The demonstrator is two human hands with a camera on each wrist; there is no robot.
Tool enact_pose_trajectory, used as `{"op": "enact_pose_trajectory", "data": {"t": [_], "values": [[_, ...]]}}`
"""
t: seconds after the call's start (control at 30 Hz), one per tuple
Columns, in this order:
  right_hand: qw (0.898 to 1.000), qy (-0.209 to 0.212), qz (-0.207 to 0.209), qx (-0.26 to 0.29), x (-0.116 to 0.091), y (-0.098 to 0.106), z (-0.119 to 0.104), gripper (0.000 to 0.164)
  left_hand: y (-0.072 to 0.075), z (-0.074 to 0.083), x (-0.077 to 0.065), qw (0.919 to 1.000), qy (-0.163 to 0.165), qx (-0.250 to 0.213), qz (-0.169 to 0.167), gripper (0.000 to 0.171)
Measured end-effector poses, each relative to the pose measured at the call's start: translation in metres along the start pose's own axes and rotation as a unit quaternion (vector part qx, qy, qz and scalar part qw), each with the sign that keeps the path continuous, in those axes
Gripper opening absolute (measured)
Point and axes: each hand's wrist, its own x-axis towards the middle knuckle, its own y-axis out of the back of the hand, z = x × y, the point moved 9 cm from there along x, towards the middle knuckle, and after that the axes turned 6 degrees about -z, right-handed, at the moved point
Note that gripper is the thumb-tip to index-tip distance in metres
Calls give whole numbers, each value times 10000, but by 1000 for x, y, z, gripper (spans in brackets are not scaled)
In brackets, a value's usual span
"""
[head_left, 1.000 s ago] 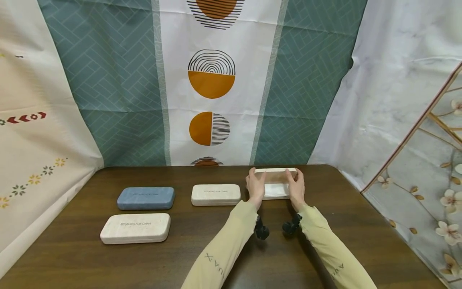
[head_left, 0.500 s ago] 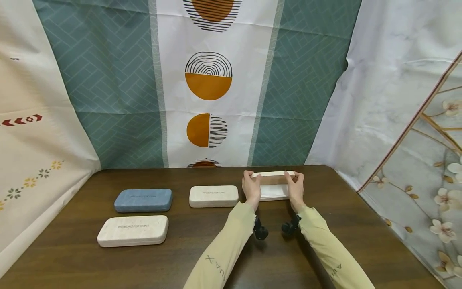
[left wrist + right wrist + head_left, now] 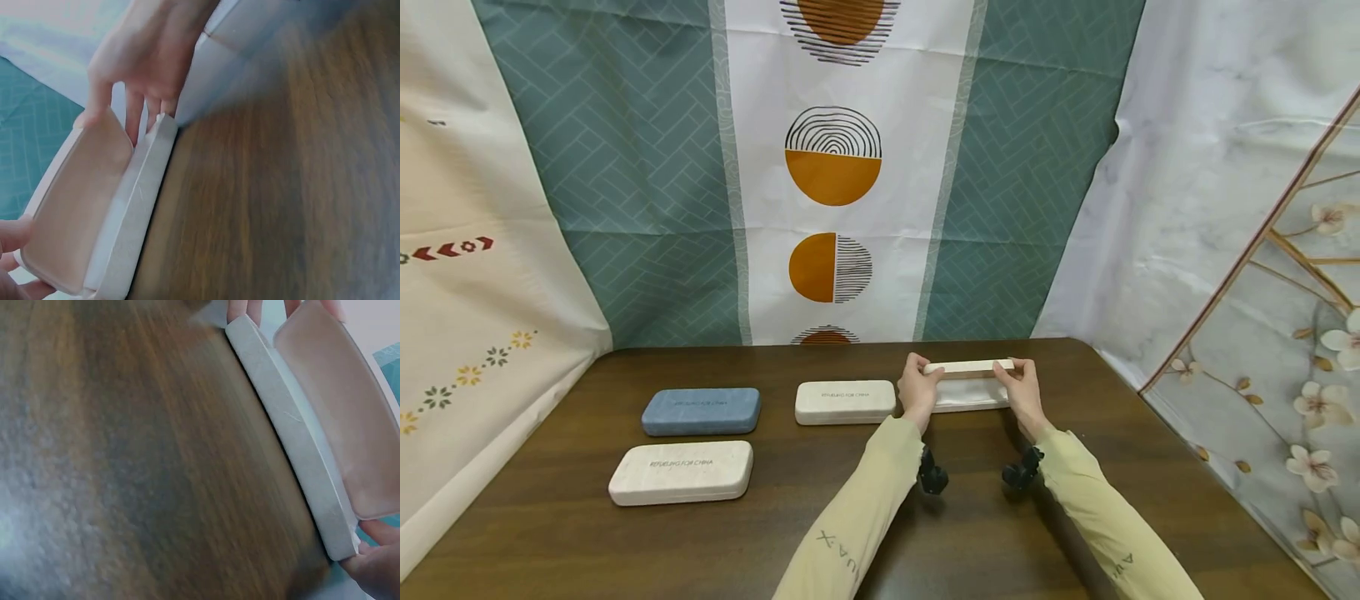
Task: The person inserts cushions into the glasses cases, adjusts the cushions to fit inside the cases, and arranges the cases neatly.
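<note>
At the back right of the table a white glasses case [image 3: 972,406] stands with its lid [image 3: 968,367] part-way raised. The left wrist view shows the lid's tan lining [image 3: 81,194] and a white cloth-like piece in the base. My left hand [image 3: 919,390] holds the lid's left end between thumb and fingers. At the other end my right hand [image 3: 1022,395] pinches the lid, thumb on the near edge; in the right wrist view, fingers of this hand [image 3: 380,561] also lie along the end of the base. The hinge side is hidden behind the lid.
A closed white glasses case [image 3: 846,402] lies just left of my left hand. Farther left are a blue case [image 3: 702,412] and another white case [image 3: 682,473], both closed. Patterned cloth [image 3: 842,192] hangs behind the brown table [image 3: 715,550].
The lid has tilted downward toward the base, so less of its lining and of the inside shows from the head. Both hands have stayed at its ends. The other cases lie as before.
</note>
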Motion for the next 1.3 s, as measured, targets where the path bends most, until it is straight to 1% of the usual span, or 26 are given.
{"op": "enact_pose_trajectory", "data": {"t": [0.07, 0.17, 0.3, 0.4, 0.5, 0.57, 0.73, 0.87, 1.0, 1.07, 1.2, 1.3], "values": [[9999, -68, -76, 41, 0, 1, 1, 41, 1, -1, 0, 10000, -38, 56, 0, 22], [9994, -234, -207, 114, 0, 1, 4, 41, 1, -3, 0, 9999, -102, 17, -55, 21], [9991, -363, -200, 86, 2, 6, 5, 40, 0, 0, 1, 9995, -253, -68, -178, 20], [9991, -379, -201, 38, 4, 9, 5, 38, 0, 2, 1, 9989, -376, -81, -271, 20], [9989, -385, -259, 73, 4, 10, 5, 37, 1, 5, 0, 9982, -530, -56, -267, 20], [9986, -404, -326, 104, 4, 9, 4, 37, 1, 5, 0, 9981, -563, -9, -243, 21], [9972, -585, -435, 178, 4, 9, 10, 40, 1, 1, 3, 9982, -477, 23, -360, 20], [9943, -716, -721, 308, 3, 7, 13, 47, 1, -2, 4, 9980, -403, 77, -475, 21], [9918, -608, -1089, 294, 1, 5, 13, 46, 1, -6, 4, 9975, -269, 73, -644, 21], [9909, -521, -1214, 262, 2, 5, 12, 44, 0, -8, 4, 9968, -238, -53, -755, 21], [9905, -454, -1272, 239, 4, 7, 11, 44, -2, -8, 4, 9945, -241, -385, -942, 20], [9903, -385, -1310, 259, 5, 8, 11, 44, -1, -7, 4, 9942, -290, -416, -946, 20]]}}
